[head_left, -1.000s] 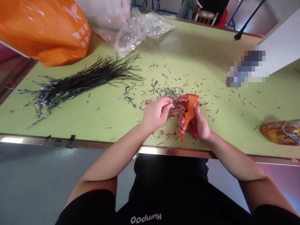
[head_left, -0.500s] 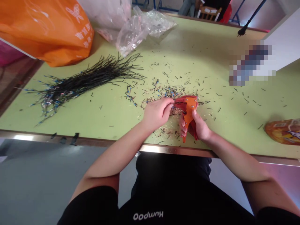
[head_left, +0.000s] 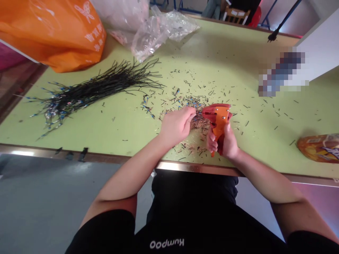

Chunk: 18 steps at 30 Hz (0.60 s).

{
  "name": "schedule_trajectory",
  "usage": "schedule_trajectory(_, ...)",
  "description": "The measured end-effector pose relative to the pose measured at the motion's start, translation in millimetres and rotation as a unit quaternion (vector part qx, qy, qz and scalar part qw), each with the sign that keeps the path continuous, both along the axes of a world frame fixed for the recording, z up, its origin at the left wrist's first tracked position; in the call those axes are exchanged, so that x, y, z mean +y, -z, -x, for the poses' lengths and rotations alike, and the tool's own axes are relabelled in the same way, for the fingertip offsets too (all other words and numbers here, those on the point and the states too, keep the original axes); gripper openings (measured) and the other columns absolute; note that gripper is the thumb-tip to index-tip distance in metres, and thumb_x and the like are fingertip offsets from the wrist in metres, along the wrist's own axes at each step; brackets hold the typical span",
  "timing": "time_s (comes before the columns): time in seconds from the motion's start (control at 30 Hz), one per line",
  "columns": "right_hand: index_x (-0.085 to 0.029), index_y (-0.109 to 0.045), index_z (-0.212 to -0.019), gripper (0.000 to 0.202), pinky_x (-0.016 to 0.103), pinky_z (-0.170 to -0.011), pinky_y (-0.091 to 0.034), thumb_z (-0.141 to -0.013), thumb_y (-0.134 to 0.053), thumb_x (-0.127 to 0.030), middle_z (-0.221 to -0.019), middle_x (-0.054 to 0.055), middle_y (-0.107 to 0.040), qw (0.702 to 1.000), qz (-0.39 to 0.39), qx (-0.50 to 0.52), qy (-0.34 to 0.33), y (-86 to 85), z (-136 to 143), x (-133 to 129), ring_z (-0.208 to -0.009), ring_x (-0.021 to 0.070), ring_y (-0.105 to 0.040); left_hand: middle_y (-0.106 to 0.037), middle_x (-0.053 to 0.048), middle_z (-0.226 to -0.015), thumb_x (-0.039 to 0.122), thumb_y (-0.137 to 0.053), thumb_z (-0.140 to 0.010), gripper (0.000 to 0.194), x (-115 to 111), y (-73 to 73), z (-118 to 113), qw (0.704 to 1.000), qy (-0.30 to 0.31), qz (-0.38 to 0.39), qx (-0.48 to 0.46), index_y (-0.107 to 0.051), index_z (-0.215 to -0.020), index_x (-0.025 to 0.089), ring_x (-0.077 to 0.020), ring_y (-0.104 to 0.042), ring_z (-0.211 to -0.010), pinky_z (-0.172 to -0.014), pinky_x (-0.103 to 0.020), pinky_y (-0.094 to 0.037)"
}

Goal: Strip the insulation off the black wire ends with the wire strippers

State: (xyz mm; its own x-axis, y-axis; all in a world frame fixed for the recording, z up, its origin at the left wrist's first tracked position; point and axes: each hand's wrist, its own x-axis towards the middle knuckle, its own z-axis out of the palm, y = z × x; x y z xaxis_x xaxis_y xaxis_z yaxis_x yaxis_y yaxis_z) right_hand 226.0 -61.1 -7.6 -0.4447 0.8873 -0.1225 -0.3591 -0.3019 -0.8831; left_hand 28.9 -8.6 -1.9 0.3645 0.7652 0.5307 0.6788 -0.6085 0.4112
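Note:
My right hand (head_left: 224, 141) is wrapped round the handles of an orange and red wire stripper (head_left: 220, 121), whose jaws point left. Just left of those jaws, my left hand (head_left: 178, 123) pinches a thin wire (head_left: 198, 113) between thumb and fingertips. The wire reaches toward the jaws; whether its tip is inside them I cannot tell. Cut bits of black and blue insulation (head_left: 194, 102) and fine copper strands lie under and around both hands. To the left lies a bundle of black wires (head_left: 97, 86) with blue pieces near their left ends.
An orange bag (head_left: 69, 38) and crumpled clear plastic bags (head_left: 153, 33) stand at the back left. A bottle with an amber label (head_left: 319, 147) lies at the right edge. A black plug (head_left: 274, 34) hangs at the back right, beside a white panel (head_left: 321, 49). The metal-trimmed table edge (head_left: 196, 167) runs before me.
The wire stripper and my right hand have moved a little to the right, away from my left hand, and the handles look squeezed closer. My left hand has barely shifted.

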Motion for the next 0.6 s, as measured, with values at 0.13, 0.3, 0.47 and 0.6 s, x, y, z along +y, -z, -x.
schedule_trajectory(0.13,-0.026,-0.055,-0.067,0.067,0.030,-0.041,-0.043,-0.086,-0.056,-0.090,-0.049,-0.006,-0.038,0.994,-0.052,0.039,0.088,-22.5,-18,4,-0.038,0.0128,-0.034,-0.068,0.000,-0.077,0.032,-0.036,-0.112,0.029,9,0.4,14,0.996,-0.008,-0.020,-0.083,-0.061,-0.098,0.024,-0.0145,-0.060,-0.062,-0.061,-0.030,-0.044)
schedule_trajectory(0.3,-0.028,-0.053,-0.072,0.050,0.033,-0.059,-0.052,-0.091,-0.064,-0.072,-0.062,-0.004,-0.036,0.936,-0.097,0.030,0.338,-42.7,-49,25,-0.053,0.0162,-0.042,-0.063,0.000,-0.071,0.045,-0.039,-0.113,0.032,31,12.2,30,0.974,-0.147,-0.017,-0.169,-0.061,-0.102,0.024,-0.0149,-0.055,-0.061,-0.060,-0.031,-0.042)
schedule_trajectory(0.47,-0.028,-0.063,-0.086,0.055,0.044,-0.072,-0.061,-0.090,-0.057,-0.083,-0.076,0.004,-0.057,0.980,-0.072,-0.039,0.183,-17.0,-28,20,-0.075,0.0245,-0.063,-0.073,-0.002,-0.074,0.037,-0.047,-0.110,0.029,17,9.3,4,0.998,-0.046,0.002,-0.041,-0.070,-0.102,0.022,-0.0150,-0.064,-0.064,-0.059,-0.028,-0.041)
schedule_trajectory(0.6,-0.028,-0.067,-0.097,0.063,0.047,-0.073,-0.064,-0.085,-0.058,-0.089,-0.091,0.008,-0.068,0.991,-0.059,-0.088,0.086,4.8,-10,8,-0.094,0.0315,-0.071,-0.077,-0.005,-0.080,0.034,-0.049,-0.110,0.030,1,4.6,-7,0.999,-0.013,-0.035,-0.020,-0.074,-0.100,0.022,-0.0173,-0.070,-0.071,-0.061,-0.030,-0.043)
